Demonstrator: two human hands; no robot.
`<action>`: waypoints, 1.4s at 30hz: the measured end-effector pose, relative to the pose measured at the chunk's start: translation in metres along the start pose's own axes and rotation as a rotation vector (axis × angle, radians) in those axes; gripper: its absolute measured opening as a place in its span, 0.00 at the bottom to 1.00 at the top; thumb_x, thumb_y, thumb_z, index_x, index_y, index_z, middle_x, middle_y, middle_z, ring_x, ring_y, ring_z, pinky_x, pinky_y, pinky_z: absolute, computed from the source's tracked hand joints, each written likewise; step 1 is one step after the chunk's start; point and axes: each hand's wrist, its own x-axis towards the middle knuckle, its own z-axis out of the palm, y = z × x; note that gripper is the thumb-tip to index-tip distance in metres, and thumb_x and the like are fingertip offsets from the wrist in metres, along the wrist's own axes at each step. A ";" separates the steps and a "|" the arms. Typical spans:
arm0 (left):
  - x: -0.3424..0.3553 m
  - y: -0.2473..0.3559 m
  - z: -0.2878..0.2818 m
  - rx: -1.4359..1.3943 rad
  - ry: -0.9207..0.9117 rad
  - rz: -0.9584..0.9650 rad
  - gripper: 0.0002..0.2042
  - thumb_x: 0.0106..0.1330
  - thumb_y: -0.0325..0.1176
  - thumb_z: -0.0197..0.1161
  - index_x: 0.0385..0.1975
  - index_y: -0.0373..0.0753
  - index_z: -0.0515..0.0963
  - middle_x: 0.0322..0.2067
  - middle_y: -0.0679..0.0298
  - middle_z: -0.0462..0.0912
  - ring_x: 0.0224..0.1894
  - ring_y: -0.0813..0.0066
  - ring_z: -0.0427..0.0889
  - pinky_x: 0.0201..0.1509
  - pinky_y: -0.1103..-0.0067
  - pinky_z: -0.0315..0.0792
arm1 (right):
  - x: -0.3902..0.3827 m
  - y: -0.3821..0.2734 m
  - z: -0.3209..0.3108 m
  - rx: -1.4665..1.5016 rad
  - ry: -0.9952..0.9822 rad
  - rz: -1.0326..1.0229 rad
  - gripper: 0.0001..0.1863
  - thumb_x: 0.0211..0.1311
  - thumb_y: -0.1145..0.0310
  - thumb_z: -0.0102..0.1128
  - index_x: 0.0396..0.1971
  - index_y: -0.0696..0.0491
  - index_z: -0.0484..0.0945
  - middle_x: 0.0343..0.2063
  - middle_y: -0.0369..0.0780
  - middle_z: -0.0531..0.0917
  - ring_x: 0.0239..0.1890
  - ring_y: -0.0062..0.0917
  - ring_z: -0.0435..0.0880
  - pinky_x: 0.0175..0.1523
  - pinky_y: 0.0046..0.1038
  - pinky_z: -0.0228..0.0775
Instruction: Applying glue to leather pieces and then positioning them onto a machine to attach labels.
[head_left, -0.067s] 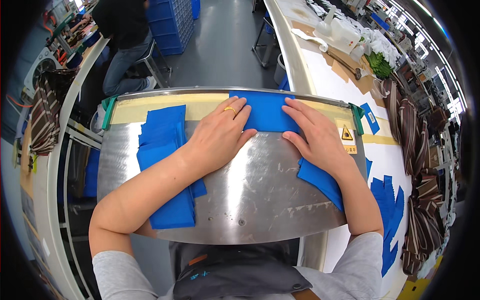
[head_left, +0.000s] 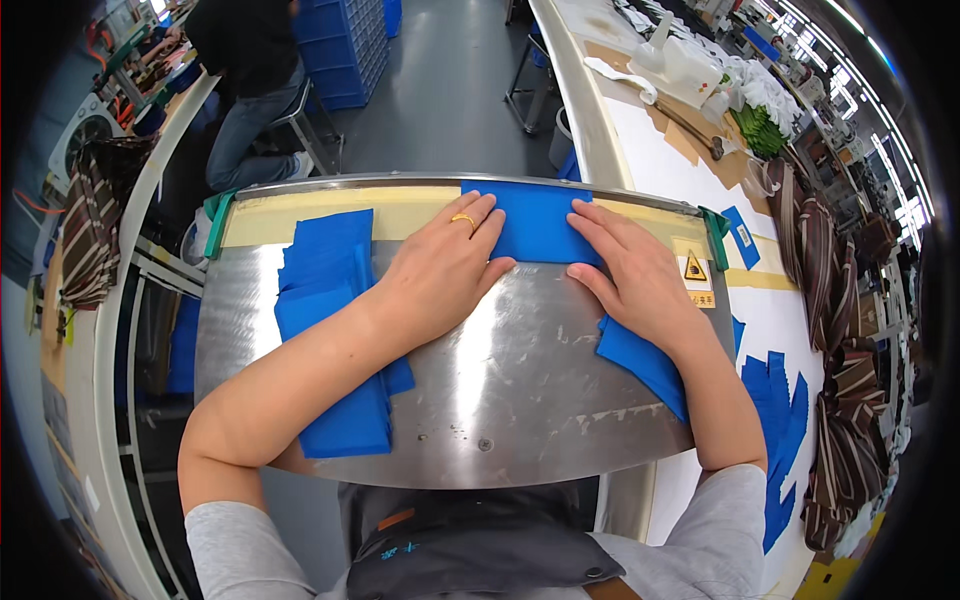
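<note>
In the head view, the left hand [head_left: 447,262] and right hand [head_left: 632,262] lie flat, thumbs spread from the fingers, on either end of a blue cloth [head_left: 540,228] along the metal table's [head_left: 540,390] far edge. Beyond stand blue crates [head_left: 342,60]; a whitish jug [head_left: 688,76] sits off right. I can't tell their contents.

Lying flat as a smooth blue fabric piece [head_left: 545,228] at the far edge of the metal plate [head_left: 540,370], being touched by left hand [head_left: 438,268] and right hand [head_left: 637,268].

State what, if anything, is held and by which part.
Nothing appears grasped: left hand and right hand lie over opposite ends of the blue piece between them.
</note>
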 end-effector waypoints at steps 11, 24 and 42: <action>0.002 0.002 -0.007 0.130 -0.018 -0.015 0.26 0.68 0.43 0.62 0.56 0.26 0.74 0.59 0.45 0.76 0.64 0.49 0.73 0.71 0.63 0.62 | 0.000 -0.003 0.001 -0.095 -0.088 0.081 0.31 0.65 0.53 0.62 0.61 0.59 0.72 0.64 0.46 0.72 0.65 0.42 0.71 0.70 0.39 0.63; 0.018 0.006 -0.077 -0.219 0.085 -0.052 0.21 0.66 0.44 0.65 0.42 0.28 0.78 0.40 0.51 0.80 0.42 0.53 0.79 0.47 0.64 0.74 | 0.014 -0.003 -0.006 -0.100 0.074 -0.188 0.08 0.58 0.67 0.66 0.32 0.52 0.76 0.34 0.38 0.77 0.39 0.34 0.79 0.46 0.35 0.70; -0.098 0.004 -0.112 0.000 -0.239 -0.511 0.15 0.68 0.40 0.61 0.22 0.37 0.76 0.20 0.55 0.82 0.25 0.55 0.82 0.31 0.65 0.75 | 0.016 -0.105 -0.015 0.244 -0.219 -0.528 0.25 0.58 0.60 0.70 0.52 0.55 0.76 0.60 0.44 0.75 0.66 0.37 0.71 0.65 0.37 0.68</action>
